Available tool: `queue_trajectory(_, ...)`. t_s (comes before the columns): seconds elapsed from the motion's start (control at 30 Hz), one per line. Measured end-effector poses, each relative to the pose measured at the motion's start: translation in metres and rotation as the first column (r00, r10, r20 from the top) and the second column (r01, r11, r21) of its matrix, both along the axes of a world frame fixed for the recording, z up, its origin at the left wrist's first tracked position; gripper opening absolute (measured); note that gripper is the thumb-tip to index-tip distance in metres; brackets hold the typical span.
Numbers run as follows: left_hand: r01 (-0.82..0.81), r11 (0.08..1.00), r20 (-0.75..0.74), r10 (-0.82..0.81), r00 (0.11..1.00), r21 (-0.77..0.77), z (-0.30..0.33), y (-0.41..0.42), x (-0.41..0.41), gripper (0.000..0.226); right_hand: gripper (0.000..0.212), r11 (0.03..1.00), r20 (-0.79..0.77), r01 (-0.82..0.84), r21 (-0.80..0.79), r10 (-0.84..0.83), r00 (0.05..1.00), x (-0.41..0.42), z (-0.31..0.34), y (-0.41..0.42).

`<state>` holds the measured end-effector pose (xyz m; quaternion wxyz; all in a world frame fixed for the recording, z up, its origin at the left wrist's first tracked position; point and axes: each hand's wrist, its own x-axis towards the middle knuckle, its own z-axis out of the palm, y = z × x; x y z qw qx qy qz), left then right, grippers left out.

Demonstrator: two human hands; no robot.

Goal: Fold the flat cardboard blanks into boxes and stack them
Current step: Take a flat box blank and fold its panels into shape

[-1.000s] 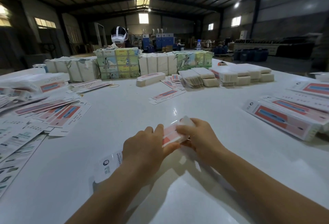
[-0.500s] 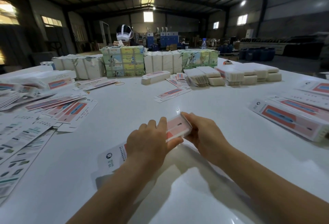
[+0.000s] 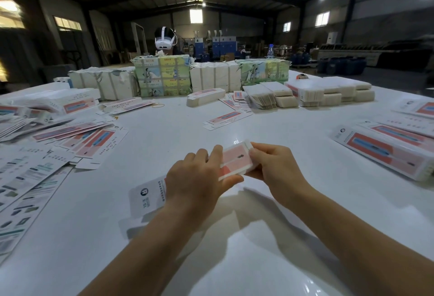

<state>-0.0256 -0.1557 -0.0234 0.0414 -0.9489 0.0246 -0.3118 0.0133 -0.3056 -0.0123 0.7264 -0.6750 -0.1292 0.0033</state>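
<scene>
Centrally, a long cardboard box (image 3: pixel 234 160) with a pink printed face is held just above the white table (image 3: pixel 164 145). Its middle is grasped by the left hand (image 3: pixel 197 182), fingers curled over the top face and thumb beneath. Its far end is pinched by the right hand (image 3: pixel 277 168), whose fingertips (image 3: pixel 254 152) are set against the white end flap; whether that flap is fully tucked cannot be told. The near white end of the box projects behind the left wrist. Loose flat blanks (image 3: pixel 89 138) are spread to the left, and a single blank (image 3: pixel 227 118) lies well beyond the hands. Folded boxes (image 3: pixel 387 147) are laid side by side at the right. Wrapped bundles (image 3: pixel 164 75) are ranged along the far edge.
</scene>
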Motion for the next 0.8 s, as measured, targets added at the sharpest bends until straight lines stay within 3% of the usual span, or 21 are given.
queue_trajectory(0.17, 0.078, 0.997, 0.114, -0.079, 0.99, 0.016, 0.003, -0.001, -0.003, 0.071, 0.043, 0.958, -0.234, -0.097, 0.271, 0.163, 0.959, 0.004, 0.006, -0.005)
queue_trajectory(0.3, 0.064, 0.996, 0.121, -0.071, 0.99, 0.066, 0.004, -0.001, -0.005, 0.071, 0.034, 0.954, -0.319, -0.057, 0.293, 0.154, 0.935, 0.009, 0.003, -0.008)
queue_trajectory(0.4, 0.015, 0.988, 0.143, -0.037, 0.989, 0.155, 0.003, -0.003, -0.004, 0.071, 0.043, 0.987, -0.219, -0.011, 0.161, 0.047, 0.975, 0.005, 0.0, -0.005)
queue_trajectory(0.53, -0.03, 0.987, 0.155, 0.005, 0.988, 0.158, 0.003, -0.008, -0.002, 0.072, 0.051, 0.974, 0.107, 0.175, -0.143, -0.161, 0.981, -0.003, -0.003, 0.004)
queue_trajectory(0.8, -0.065, 0.991, 0.128, 0.05, 0.99, 0.12, 0.002, -0.011, -0.003, 0.073, 0.028, 0.867, 0.411, 0.332, -0.372, -0.167, 0.896, -0.005, -0.013, 0.008)
